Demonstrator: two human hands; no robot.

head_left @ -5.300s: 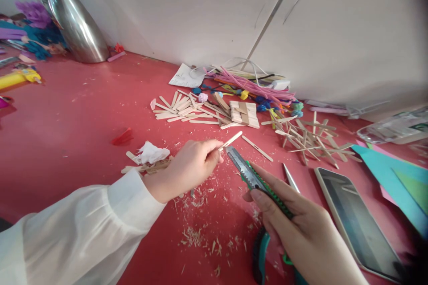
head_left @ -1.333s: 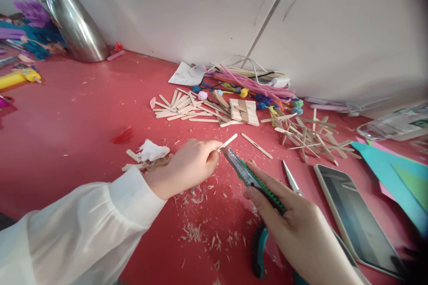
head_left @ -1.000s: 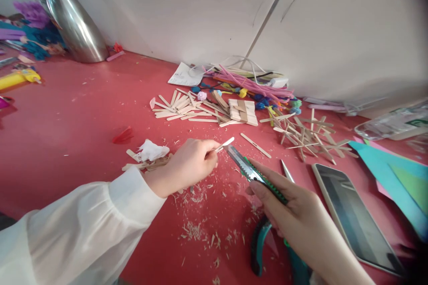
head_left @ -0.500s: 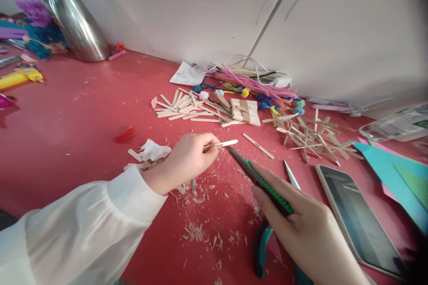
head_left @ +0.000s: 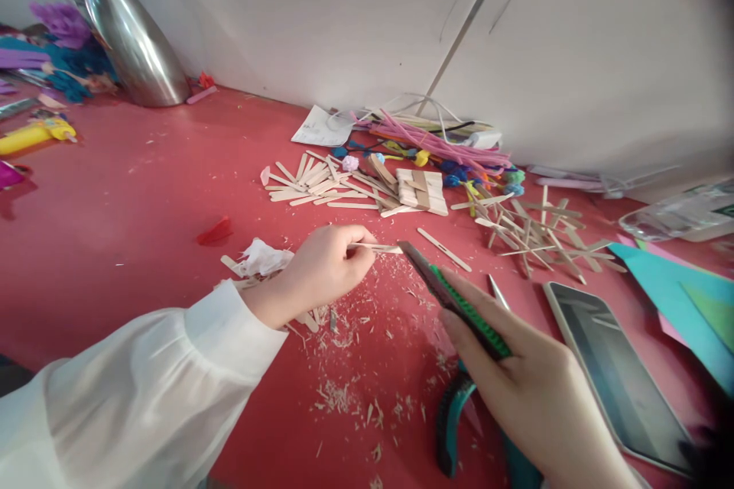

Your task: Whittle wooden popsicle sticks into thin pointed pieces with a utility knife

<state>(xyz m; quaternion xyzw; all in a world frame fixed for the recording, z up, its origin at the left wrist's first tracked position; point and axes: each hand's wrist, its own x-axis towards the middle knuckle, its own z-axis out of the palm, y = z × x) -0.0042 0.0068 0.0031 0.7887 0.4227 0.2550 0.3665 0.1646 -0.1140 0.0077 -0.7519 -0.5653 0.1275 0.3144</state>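
My left hand [head_left: 329, 263], in a white sleeve, pinches a wooden craft stick [head_left: 383, 247] that points to the right. My right hand [head_left: 516, 367] is wrapped round a utility knife [head_left: 467, 312] with a green ribbed grip. The knife's dark blade [head_left: 414, 257] lies at the free tip of the stick; whether it touches is hard to tell. Under both hands, wood shavings [head_left: 336, 397] litter the red table [head_left: 154, 191]. A slotted craft stick [head_left: 444, 249] lies just beyond the blade. Below the right hand are teal-and-black handles [head_left: 447, 420], partly hidden.
Loose craft sticks [head_left: 313, 179] and a tied bundle [head_left: 423, 191] lie at the back, beside pink pipe cleaners [head_left: 430, 141]. Joined sticks [head_left: 544, 233] spread out right. A phone [head_left: 616, 374] and coloured paper [head_left: 682, 298] lie right. A steel jug [head_left: 134, 38] stands back left.
The knife and my right hand have shifted slightly right. The stick in my left hand has turned a little, its tip now slightly lower and showing less of its flat face.
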